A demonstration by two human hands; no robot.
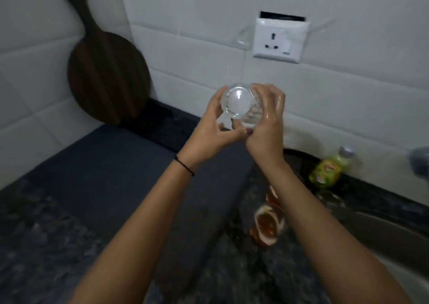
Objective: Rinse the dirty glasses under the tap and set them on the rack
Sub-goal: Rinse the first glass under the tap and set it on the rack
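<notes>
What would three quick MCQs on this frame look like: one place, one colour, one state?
1. Where does the dark round wooden cutting board stand?
A. flat in the sink
B. leaning on the tiled wall at the left
C. on the mat

2. What colour is the wall socket?
A. white
B. black
C. red

3. How is the clear drinking glass held?
A. resting on the counter
B. in the left hand only
C. raised between both hands

Key: 1 B, it rests tilted against the tiles; 2 A, its plate is white; 3 C, the left hand and right hand both grip it.
</notes>
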